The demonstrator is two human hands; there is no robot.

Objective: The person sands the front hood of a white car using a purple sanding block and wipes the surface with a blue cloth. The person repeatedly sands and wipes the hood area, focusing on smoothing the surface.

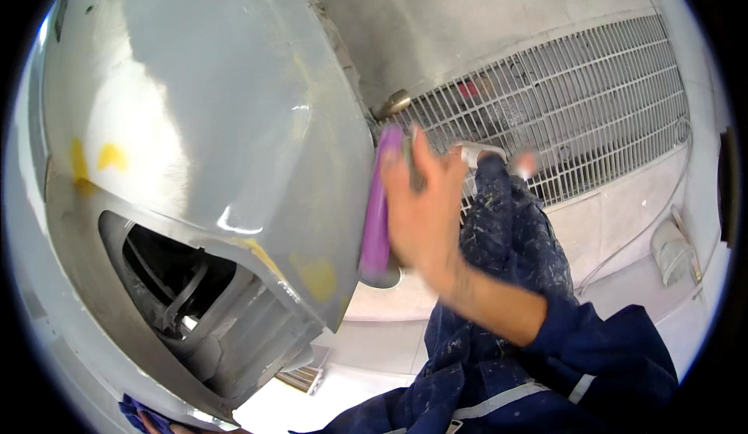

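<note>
My right hand [427,220], somewhat blurred, grips a long purple sanding block [375,216]. The block stands along the right edge of a grey primed car body panel [234,99], against its side. Bare whitish and yellow patches show on that panel. At the lower left rim of the picture, a little of my left hand [178,428] shows by the body's lower edge, with a dark blue cloth [140,412] in it. Most of that hand is cut off. Left of centre, the panel has a dark lamp opening [175,278].
Metal floor grating [592,99] runs along the right. A metal exhaust tip [392,104] sticks out beyond the panel edge. My paint-spotted trousers [506,239] are close by. A whitish bucket [672,252] and a thin hose [635,235] stand and lie near the right wall.
</note>
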